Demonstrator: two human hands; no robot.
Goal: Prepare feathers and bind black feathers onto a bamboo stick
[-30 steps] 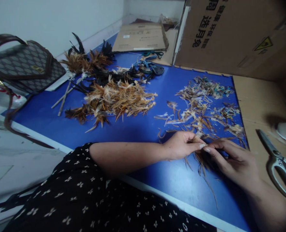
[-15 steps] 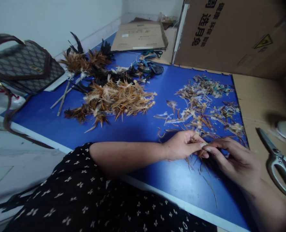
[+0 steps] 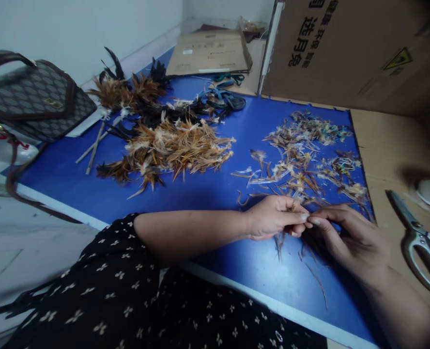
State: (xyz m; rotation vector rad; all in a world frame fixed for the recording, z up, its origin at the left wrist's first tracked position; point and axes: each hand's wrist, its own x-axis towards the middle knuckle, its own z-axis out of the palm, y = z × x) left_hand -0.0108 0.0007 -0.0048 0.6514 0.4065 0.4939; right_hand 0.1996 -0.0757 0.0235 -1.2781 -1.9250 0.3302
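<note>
Closely around the 2 hands (image 3: pixel 273 218) (image 3: pixel 358 237), brown feathers (image 3: pixel 279 242)

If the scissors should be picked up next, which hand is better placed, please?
The right hand, probably. The scissors lie on the cardboard at its outer side, while the left hand is farther off, with the right between them. Both hands appear to touch, so the right would first need freeing.

Table (image 3: pixel 207 194): feather pile (image 3: pixel 178 145) left of centre, handbag (image 3: pixel 37 92) upper left; feather scraps (image 3: pixel 298 165) right of centre. Scissors (image 3: pixel 420 240) lower right, on cardboard (image 3: pixel 378 145).
</note>
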